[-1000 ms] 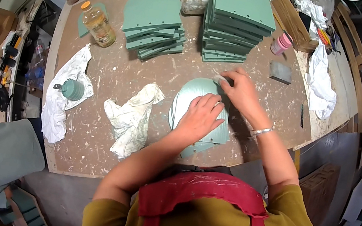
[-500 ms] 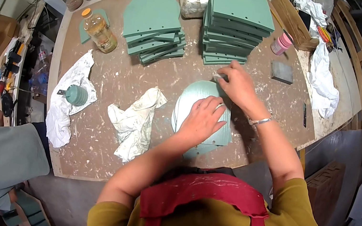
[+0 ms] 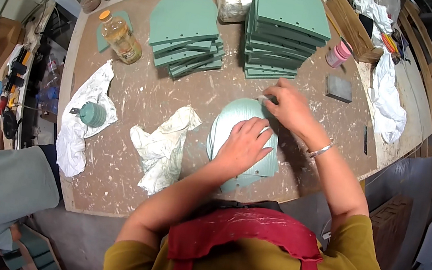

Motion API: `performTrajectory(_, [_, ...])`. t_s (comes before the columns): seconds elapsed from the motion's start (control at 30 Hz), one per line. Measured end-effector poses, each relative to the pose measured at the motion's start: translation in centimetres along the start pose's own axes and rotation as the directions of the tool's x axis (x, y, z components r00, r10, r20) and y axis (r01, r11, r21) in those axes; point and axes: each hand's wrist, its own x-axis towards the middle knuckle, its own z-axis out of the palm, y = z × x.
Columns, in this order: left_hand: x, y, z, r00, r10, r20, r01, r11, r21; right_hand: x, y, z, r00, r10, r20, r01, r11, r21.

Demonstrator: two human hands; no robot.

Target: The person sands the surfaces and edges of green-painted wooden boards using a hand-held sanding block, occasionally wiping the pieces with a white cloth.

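My left hand (image 3: 244,147) lies with fingers stretched out on a few pale green round-topped panels (image 3: 229,115), which overlap in front of me and look shiny. At the far edge of these panels my right hand (image 3: 289,106) is closed in a pinch. Something small and pale pokes out at its fingertips, too little of it showing to name. Beyond my right hand rises a tall stack of similar green panels (image 3: 293,7) with small holes along the near edges. A lower, fanned stack of panels (image 3: 186,14) stands to its left.
Left on the table are a bottle (image 3: 120,37) with an orange cap, a white cloth (image 3: 74,136) under a green round piece (image 3: 92,114), and a crumpled cloth (image 3: 162,146). At right are a pink jar (image 3: 338,55), a grey block (image 3: 339,88) and a wooden box (image 3: 352,20). Another person (image 3: 2,184) is at lower left.
My right hand has shifted slightly toward me along the panels' far edge, still pinched. My left hand stays flat on the panels. The whole view has moved a little.
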Motion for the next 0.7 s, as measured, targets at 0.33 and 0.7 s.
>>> performTrajectory(0.33, [0.1,0.1,-0.3,1.0,0.009,0.011,-0.009,1.0,0.026,0.9,-0.3,1.2,0.999,-0.028,-0.044,0.032,0.995,0.098])
performTrajectory(0.7, [0.0,-0.1,0.1,1.0,-0.009,0.024,0.008,0.999,0.052,1.8,0.6,2.2,0.999,-0.02,-0.049,0.026,0.993,0.117])
